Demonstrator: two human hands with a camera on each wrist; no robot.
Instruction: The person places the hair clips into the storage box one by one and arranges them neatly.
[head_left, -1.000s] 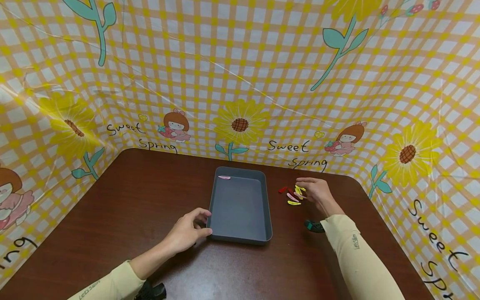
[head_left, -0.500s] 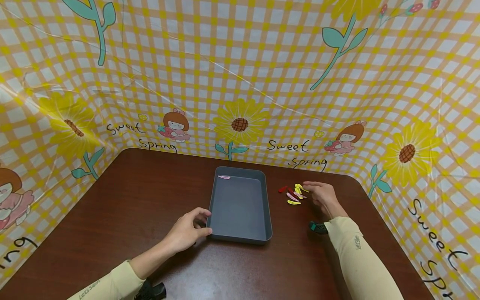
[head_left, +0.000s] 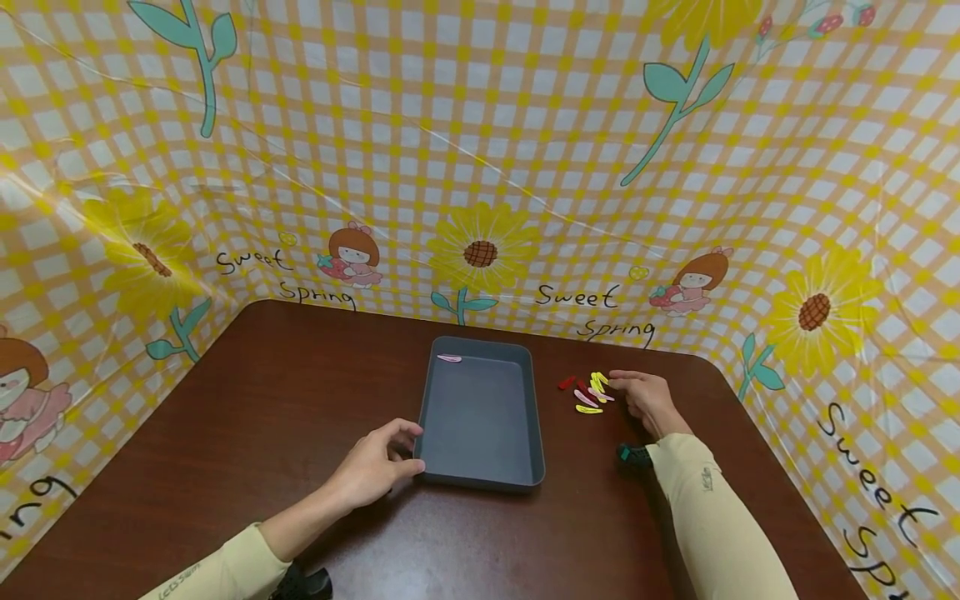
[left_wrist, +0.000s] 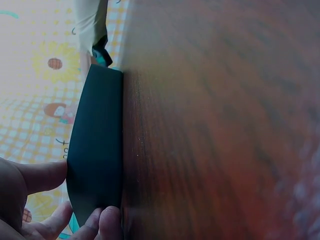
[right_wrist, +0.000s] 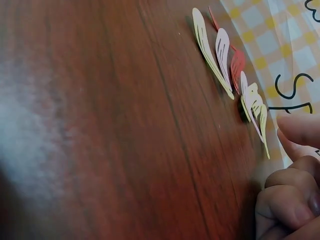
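In the head view, my left hand [head_left: 375,464] holds the near left corner of a dark grey rectangular tray [head_left: 480,482]. The left wrist view shows the thumb [left_wrist: 47,176] on the rim and fingertips against the outer wall. One pink hair clip [head_left: 449,358] lies in the tray's far left corner. Right of the tray, my right hand [head_left: 645,400] is beside a small pile of hair clips. Its index finger points at a yellow clip [head_left: 599,378]; contact is unclear. Its other fingers are curled under. Nearby are another yellow clip [head_left: 588,409], a pink clip [head_left: 585,398] and a red clip [head_left: 567,382].
The brown wooden table [head_left: 300,392] is enclosed at the back and sides by a yellow checked cloth [head_left: 480,125] with sunflowers printed on it. A black wrist strap [head_left: 634,454] hangs under the right sleeve.
My right hand has shifted right and down from over the pile, and its index finger now points at the yellow clips. The left hand and tray stay put.
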